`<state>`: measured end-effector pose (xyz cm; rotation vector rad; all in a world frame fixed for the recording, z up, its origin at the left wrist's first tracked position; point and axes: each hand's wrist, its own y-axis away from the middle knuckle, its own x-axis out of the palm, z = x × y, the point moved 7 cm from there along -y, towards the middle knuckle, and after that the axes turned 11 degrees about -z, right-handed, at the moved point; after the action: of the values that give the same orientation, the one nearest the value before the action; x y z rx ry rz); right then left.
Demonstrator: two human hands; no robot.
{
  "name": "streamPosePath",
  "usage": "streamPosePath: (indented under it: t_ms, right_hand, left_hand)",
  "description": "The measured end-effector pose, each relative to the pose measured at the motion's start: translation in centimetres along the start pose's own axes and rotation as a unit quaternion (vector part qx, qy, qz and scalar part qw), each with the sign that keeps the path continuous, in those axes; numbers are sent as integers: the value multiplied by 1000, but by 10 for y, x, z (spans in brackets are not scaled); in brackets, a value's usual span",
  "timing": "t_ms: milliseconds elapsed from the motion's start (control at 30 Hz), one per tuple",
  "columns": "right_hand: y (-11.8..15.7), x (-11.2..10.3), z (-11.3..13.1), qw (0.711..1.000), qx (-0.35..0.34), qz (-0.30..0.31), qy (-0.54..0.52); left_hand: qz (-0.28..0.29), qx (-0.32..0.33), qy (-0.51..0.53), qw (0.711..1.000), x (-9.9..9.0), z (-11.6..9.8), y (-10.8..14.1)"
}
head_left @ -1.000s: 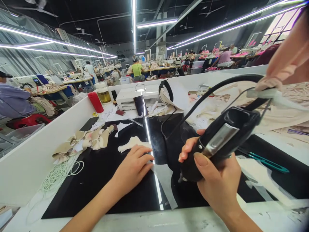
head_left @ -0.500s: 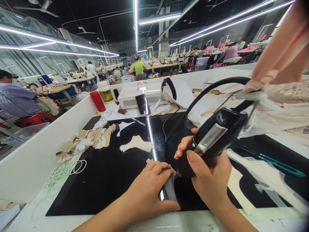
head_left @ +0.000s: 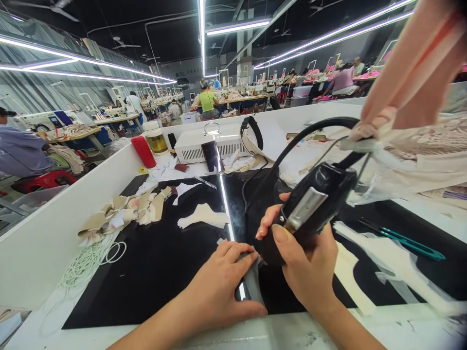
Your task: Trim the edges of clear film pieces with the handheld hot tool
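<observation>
A black corded handheld power tool (head_left: 308, 204) tilts over the right half of a black mat (head_left: 164, 277), its lower end just beside the left hand's fingertips; whether it touches anything there cannot be told, dark against dark. The right hand (head_left: 310, 270) has its grip wrapped around the tool's body, thumb along the near side. The left hand (head_left: 224, 274) lies palm down, grip spread and thumb apart, over a sheer grey fabric strip (head_left: 254, 284). A pinkish cloth strap (head_left: 404, 82) is tied near the tool's cable end. On the mat, a cream fabric piece (head_left: 204, 217) lies beyond the left hand; to the right are a curved cream piece (head_left: 352, 282), a cream-and-sheer piece (head_left: 396, 257) and a slim teal-handled tool (head_left: 412, 241). Farther left sit beige fabric scraps (head_left: 151, 209) and a pale green cord coil (head_left: 85, 262). At the back of the white table (head_left: 175, 338), a phone (head_left: 210, 156) leans against a vented white box (head_left: 193, 147)
</observation>
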<state>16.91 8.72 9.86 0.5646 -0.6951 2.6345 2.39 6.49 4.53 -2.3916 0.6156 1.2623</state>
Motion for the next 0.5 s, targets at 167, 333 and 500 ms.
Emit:
streamPosePath:
  t_ms: [167,333,500]
  right_hand:
    - [6,1,3,1000,11,6,-16]
    - [10,3,5,1000,-8,-2,17]
    - [11,2,6,999,-1,5,33]
  left_hand:
    - [-3,3,-5,1000,-2,0,1]
    - [3,1,-8,1000,0,2,1]
    - [-5,6,-8,1000,0,3,0]
